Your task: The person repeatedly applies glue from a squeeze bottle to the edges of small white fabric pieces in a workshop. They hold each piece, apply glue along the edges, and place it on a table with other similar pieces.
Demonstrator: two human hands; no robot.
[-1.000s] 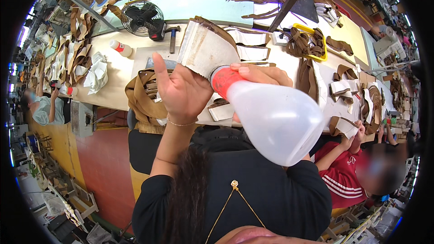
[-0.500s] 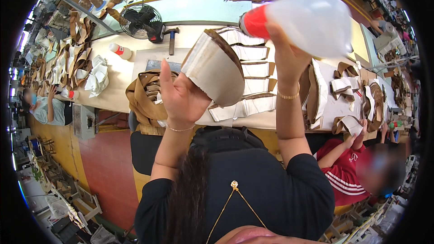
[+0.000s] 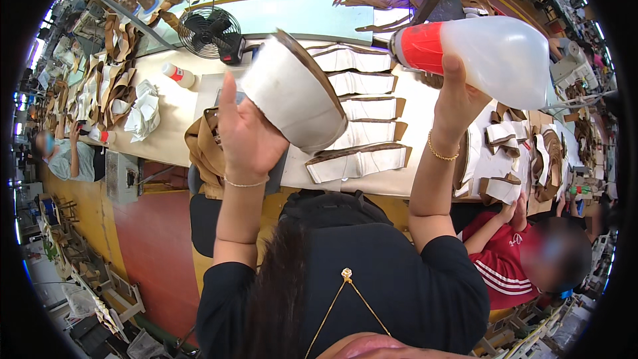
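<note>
My left hand (image 3: 247,138) holds up a curved piece of shoe upper (image 3: 298,96), white on its lining side with a brown edge. Its thumb points up and the fingers are behind the piece. In my right hand (image 3: 457,108) is a translucent plastic bottle (image 3: 498,60) with a red band round its neck, lying sideways in the air, nozzle toward the left. Bottle and piece are apart. Below and between them, several similar white-lined strips (image 3: 362,161) lie in a column on the table. A brown coiled stack (image 3: 203,146) sits beside my left wrist.
A black fan (image 3: 209,32) and a small white bottle (image 3: 178,75) stand at the left of the table (image 3: 174,143). A co-worker in a red shirt (image 3: 495,259) handles a piece at the right. Another person (image 3: 73,156) is at far left. More pieces (image 3: 512,133) lie at right.
The bottle in my right hand has moved right and slightly down, away from the piece. My left hand has shifted a little left with the piece, which now hides the hammer.
</note>
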